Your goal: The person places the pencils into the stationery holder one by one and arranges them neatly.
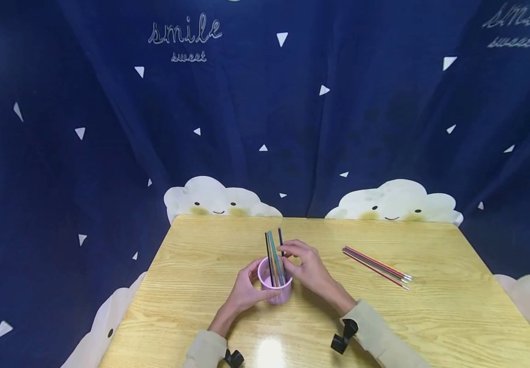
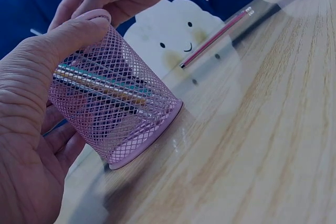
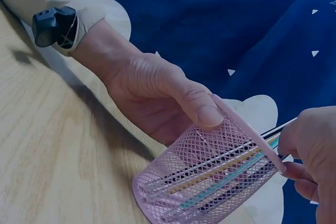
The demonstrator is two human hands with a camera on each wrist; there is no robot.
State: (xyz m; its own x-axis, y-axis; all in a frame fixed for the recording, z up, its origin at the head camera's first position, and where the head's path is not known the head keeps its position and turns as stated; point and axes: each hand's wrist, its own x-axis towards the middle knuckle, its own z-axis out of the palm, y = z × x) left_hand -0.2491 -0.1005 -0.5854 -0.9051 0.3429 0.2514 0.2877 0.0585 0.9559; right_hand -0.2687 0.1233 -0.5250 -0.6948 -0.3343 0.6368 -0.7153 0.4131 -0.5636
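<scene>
dark pencil (image 1: pixel 280 234): stood in the mesh cup (image 1: pixel 283 296)
right hand (image 1: pixel 308 268): your thumb and fingers pinched it, just above the rim
left hand (image 1: pixel 246 292): curled round the cup
loose pencils (image 1: pixel 375 266): lay rightward, nearer your right hand, slanting far-left to near-right

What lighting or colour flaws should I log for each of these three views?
Head: white glare on the table at the bottom edge; left wrist: cooler, paler colour than the head view, with a dark shadow beside the base of the cup; right wrist: similarly cool, a shadow band below the left hand.
</scene>
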